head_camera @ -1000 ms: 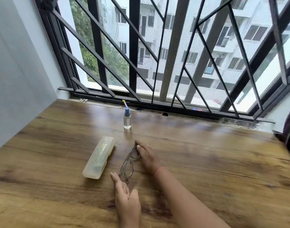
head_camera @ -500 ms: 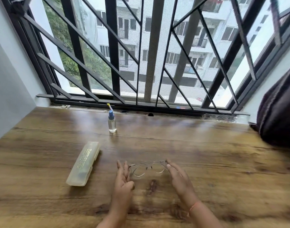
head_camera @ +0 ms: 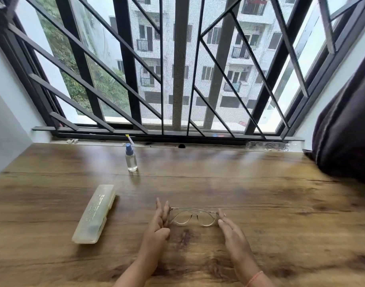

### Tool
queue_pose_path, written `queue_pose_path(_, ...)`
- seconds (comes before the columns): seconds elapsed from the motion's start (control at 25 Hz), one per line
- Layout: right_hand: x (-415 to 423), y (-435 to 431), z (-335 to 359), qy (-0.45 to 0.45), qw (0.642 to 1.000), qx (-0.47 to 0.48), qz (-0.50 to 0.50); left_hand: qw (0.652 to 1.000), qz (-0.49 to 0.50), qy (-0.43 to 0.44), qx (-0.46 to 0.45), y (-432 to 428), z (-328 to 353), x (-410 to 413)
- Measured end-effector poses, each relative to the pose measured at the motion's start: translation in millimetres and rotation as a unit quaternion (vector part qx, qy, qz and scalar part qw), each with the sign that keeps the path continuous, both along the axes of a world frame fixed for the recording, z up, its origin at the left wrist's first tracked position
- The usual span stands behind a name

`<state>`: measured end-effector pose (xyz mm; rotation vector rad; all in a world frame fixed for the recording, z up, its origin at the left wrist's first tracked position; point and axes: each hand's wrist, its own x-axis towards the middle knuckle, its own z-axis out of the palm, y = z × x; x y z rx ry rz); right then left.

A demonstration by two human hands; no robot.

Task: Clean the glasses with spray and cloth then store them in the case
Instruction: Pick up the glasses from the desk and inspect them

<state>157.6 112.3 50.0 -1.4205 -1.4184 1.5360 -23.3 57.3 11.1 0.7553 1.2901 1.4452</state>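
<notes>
The glasses (head_camera: pixel 193 217) lie on the table (head_camera: pixel 260 204), long axis running left to right, between both hands. The left hand (head_camera: pixel 158 222) touches the left end, the right hand (head_camera: pixel 232 230) the right; both grips are wide, holding nothing. The case (head_camera: pixel 94 214) lies near left, the spray bottle (head_camera: pixel 131 159) farther off.
</notes>
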Motion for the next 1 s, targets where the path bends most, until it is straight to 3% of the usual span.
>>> queue_pose_path(0.32, -3, 1, -16, -0.072, 0.996, 0.042, 0.017, 1.000, 0.019, -0.012, 0.008, 4, -10, -3)
queue_pose_path(0.52, -2, 3, -13, -0.070, 0.996, 0.049, 0.028, 0.999, 0.027, -0.023, 0.005, 4, -16, -3)
queue_pose_path(1.0, -2, 7, -23, -0.155, 0.972, 0.159, 0.071, 0.998, 0.008, 0.060, 0.016, 13, -27, -14)
